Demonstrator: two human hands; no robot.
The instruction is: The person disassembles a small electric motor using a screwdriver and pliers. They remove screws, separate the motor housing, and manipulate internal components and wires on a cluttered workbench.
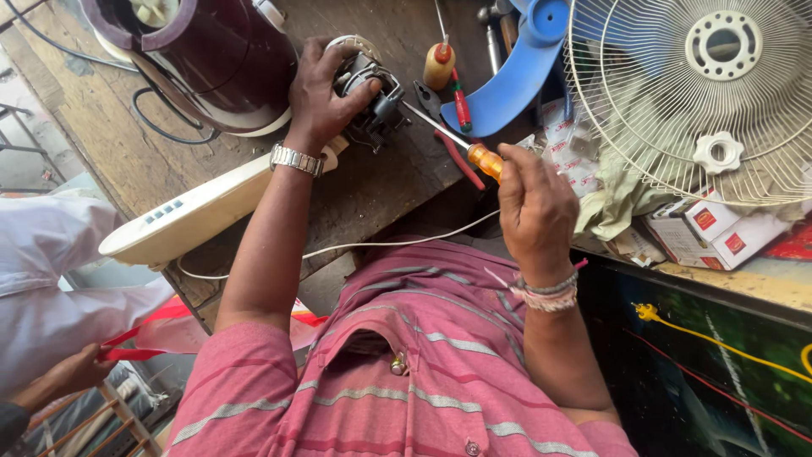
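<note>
My left hand (324, 91), with a metal watch on its wrist, grips a small fan motor (370, 91) that stands on the wooden workbench (372, 182). My right hand (534, 206) holds a screwdriver (461, 144) by its orange handle. The thin metal shaft points up and left, and its tip touches the motor's right side. The motor's far side is hidden by my fingers.
A dark maroon appliance body (203, 51) stands at the back left, a cream fan base (190, 216) lies below it. Red-handled pliers (452, 135), another screwdriver (440, 59), a blue fan blade (516, 68), a wire fan guard (702, 93) and small boxes (719, 233) lie right. Another person's hand (72, 372) is at lower left.
</note>
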